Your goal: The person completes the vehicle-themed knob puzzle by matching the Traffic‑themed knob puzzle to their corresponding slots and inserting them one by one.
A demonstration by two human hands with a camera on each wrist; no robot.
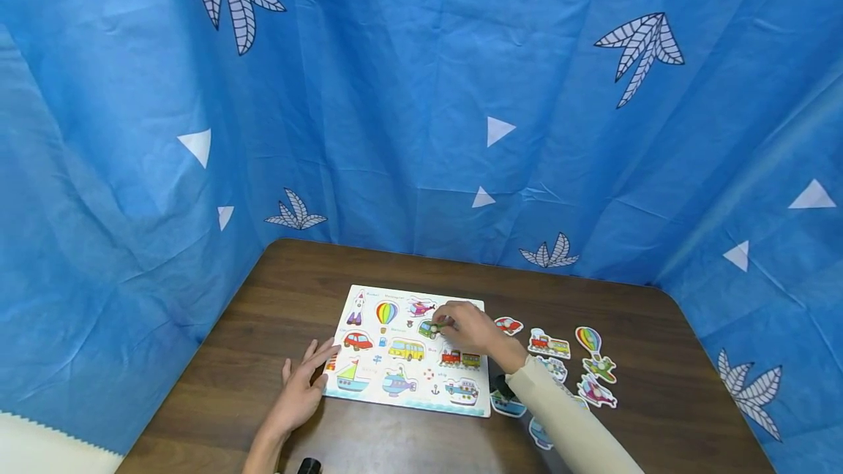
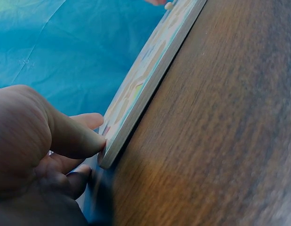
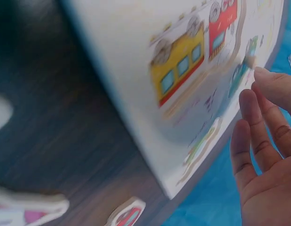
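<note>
A white wooden puzzle board with vehicle pictures lies on the table. My left hand rests at its left front corner, fingers spread, one reaching over the edge. In the left wrist view, the thumb touches the corner of the board's edge. My right hand is over the upper right of the board, at a green vehicle piece with a small knob. In the right wrist view, the thumb tip is right at the wooden knob, the other fingers loosely bent. The train picture is beside it.
Right of the board lie loose pieces: a red car, a train, a balloon, a green airplane, a pink helicopter and several others, some behind the right sleeve. A blue curtain surrounds the table.
</note>
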